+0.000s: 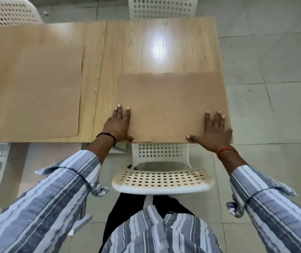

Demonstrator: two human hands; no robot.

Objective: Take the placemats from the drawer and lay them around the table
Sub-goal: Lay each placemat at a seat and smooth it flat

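The wooden table carried one placemat at the left and a textured placemat at its near right corner, above a white chair. It looked thin, light, flexible, best steered by its edges. The left hand and right hand pressed flat on it, fingers spread, gripping nothing

Left hand and right hand flat on placemat, wooden table
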